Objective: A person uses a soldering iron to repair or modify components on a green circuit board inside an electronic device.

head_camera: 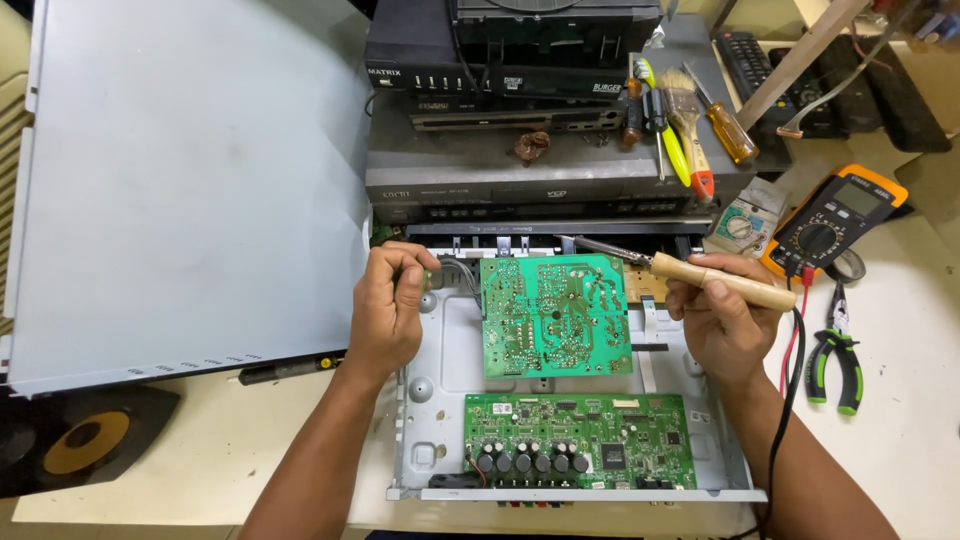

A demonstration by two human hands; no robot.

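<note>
Head view: R hand [725, 318] grips a soldering iron [690, 272] by its wooden handle, fingers wrapped tight round it, tip angled left and hovering just over the top-right corner of the upper green circuit board [556, 315]. That board lies solder-side up across the back half of the open metal chassis [445, 370]. L hand [388, 310] is at the board's left edge, fingers pinched on the grey wire bundle [455, 272] there; what exactly sits between the fingertips, can't tell. A second green board [580, 455] w/ black capacitors sits along the chassis front edge.

Step in hand, as I judge it: working solder joints near the top edge of the upper board. Next move calls for a steady tip set on one joint, L hand keeping the wires still.

Right edge of tabletop: orange multimeter [835, 220], green-handled pliers [835, 360]. Back: stacked players [520, 180], screwdrivers and brush on top. Left: grey cover panel [190, 180].
</note>
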